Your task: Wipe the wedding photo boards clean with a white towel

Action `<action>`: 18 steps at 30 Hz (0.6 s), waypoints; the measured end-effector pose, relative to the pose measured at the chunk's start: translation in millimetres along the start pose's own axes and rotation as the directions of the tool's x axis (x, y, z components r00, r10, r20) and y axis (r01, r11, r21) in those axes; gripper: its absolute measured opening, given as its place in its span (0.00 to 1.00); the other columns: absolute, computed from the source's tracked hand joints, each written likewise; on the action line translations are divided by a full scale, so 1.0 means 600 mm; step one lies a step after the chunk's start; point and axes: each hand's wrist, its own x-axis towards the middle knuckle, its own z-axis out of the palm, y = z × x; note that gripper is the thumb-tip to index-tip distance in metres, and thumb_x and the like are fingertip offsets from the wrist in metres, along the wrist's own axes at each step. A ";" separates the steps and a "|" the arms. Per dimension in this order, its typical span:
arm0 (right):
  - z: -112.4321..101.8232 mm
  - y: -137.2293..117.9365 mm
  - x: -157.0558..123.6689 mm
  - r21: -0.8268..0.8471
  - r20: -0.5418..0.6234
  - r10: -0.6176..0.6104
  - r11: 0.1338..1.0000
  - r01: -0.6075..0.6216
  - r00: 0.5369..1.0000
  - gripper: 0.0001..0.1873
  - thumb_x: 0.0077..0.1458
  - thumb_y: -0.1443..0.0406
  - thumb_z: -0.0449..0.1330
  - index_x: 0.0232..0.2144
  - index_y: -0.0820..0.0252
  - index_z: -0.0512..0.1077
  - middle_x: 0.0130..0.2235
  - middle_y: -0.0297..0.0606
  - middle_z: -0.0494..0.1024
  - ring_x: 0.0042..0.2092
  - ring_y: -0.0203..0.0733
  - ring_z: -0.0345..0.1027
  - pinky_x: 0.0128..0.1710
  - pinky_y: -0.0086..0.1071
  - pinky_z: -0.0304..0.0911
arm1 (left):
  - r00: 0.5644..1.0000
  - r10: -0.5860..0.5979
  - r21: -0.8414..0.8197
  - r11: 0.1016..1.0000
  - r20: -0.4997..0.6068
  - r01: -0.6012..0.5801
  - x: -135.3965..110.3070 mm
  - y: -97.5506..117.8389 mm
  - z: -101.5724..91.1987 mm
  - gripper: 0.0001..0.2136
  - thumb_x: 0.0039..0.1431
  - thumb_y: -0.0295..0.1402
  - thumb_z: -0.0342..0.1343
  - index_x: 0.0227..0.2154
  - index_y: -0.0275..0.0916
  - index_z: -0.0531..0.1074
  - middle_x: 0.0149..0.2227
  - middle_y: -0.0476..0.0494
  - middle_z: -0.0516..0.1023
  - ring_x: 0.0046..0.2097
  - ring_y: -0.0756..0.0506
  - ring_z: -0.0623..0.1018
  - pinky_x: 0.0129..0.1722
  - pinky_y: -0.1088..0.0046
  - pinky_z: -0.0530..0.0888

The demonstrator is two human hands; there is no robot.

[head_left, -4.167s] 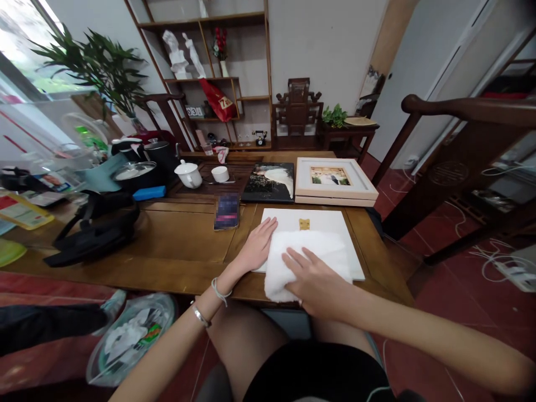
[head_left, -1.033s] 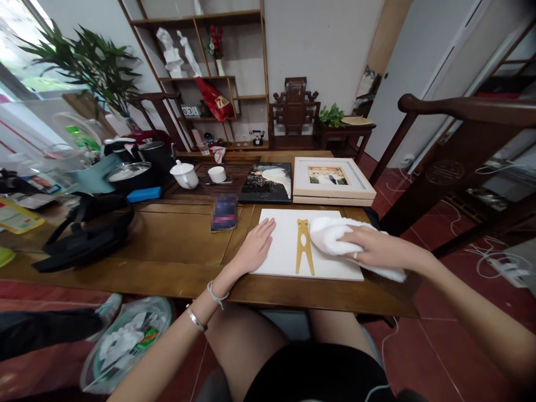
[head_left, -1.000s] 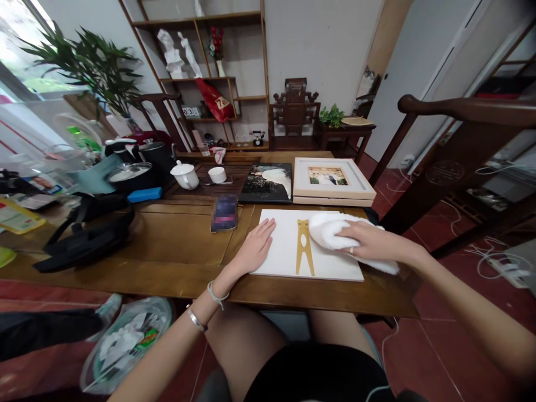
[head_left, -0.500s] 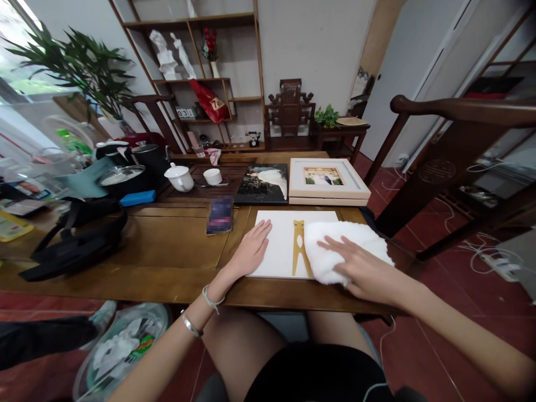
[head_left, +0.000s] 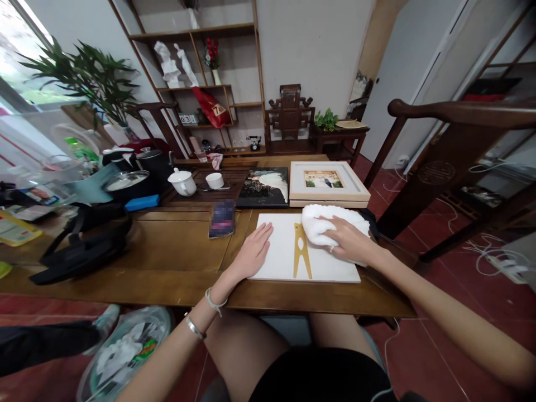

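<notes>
A white flat board with a gold clip-shaped stand on it lies at the near edge of the wooden table. My left hand rests flat on the board's left edge, fingers stretched out. My right hand presses a bunched white cloth onto the board's far right corner, fingers curled over it.
Behind the board lie a white picture frame, a dark photo print and a phone. A teapot, cup, pots and a black bag crowd the left. A wooden chair back stands right.
My right hand has slid the cloth from the board's near right part up to its far right corner, bunching it. My left hand has stayed put.
</notes>
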 end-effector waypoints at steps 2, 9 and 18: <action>0.004 -0.006 -0.009 0.005 -0.010 -0.021 1.000 0.021 1.000 0.20 0.42 0.75 0.56 0.40 0.65 0.75 0.59 0.55 0.63 0.62 0.56 0.53 0.60 0.54 0.49 | 1.000 0.004 0.000 1.000 0.000 -0.004 0.000 -0.001 0.001 0.22 0.67 0.35 0.36 0.61 0.36 0.56 0.65 0.41 0.57 0.67 0.44 0.54 0.65 0.57 0.54; -0.011 -0.078 -0.096 0.058 0.050 -0.127 0.991 0.124 0.991 0.13 0.39 0.75 0.55 0.29 0.62 0.75 0.62 0.52 0.58 0.64 0.54 0.47 0.62 0.55 0.43 | 1.000 0.008 0.010 1.000 0.001 -0.008 -0.001 0.002 0.001 0.22 0.67 0.35 0.36 0.61 0.35 0.56 0.65 0.40 0.57 0.67 0.44 0.53 0.65 0.58 0.54; -0.001 0.007 -0.019 0.140 0.003 -0.009 0.990 0.008 1.000 0.16 0.45 0.72 0.54 0.37 0.63 0.75 0.59 0.52 0.65 0.65 0.55 0.44 0.61 0.59 0.41 | 1.000 -0.007 0.004 1.000 0.004 0.007 -0.001 0.003 -0.001 0.22 0.67 0.36 0.36 0.61 0.36 0.56 0.65 0.40 0.56 0.67 0.43 0.54 0.65 0.57 0.55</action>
